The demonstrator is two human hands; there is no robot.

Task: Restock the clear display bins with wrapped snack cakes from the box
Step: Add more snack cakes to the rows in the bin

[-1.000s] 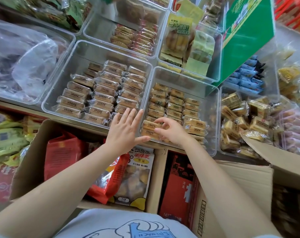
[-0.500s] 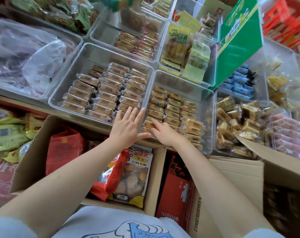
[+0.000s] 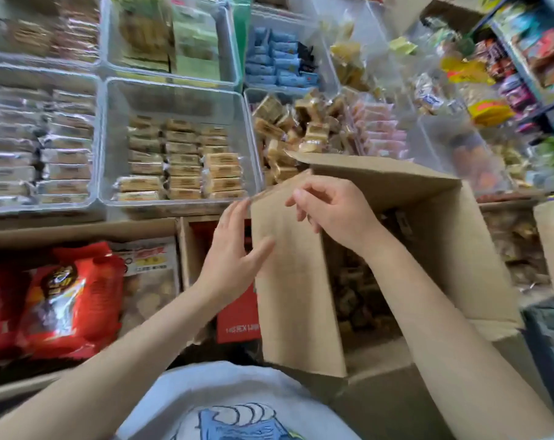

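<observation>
Head view puts my left hand (image 3: 234, 249) flat against the outer face of the near flap (image 3: 294, 281) of the box (image 3: 453, 249), fingers straight along the flap's left edge and thumb spread onto the cardboard. My right hand (image 3: 329, 211) hangs over the box mouth just beside the flap's top corner, fingers loosely curled; I cannot tell whether they pinch anything. The flap stands nearly upright, its long axis running from my chest toward the shelf, and it walls off the box's left side. A second flap (image 3: 380, 176) leans away at the far side, its edge touching the bin of loose cakes (image 3: 301, 125). Between these two flaps the mouth is open, and I see dark, blurred wrapped cakes (image 3: 352, 287) deep inside the box. Ahead and left sits the clear bin (image 3: 174, 93) with three columns of cakes (image 3: 180, 160), each packet lying flat with its long axis left to right; its far half is bare plastic, with room there. Its near rim lies close to my left fingertips. Left of it, another bin (image 3: 44, 74) is packed in rows. Red bags (image 3: 63, 300) fill a carton at lower left, well apart from my hands.
</observation>
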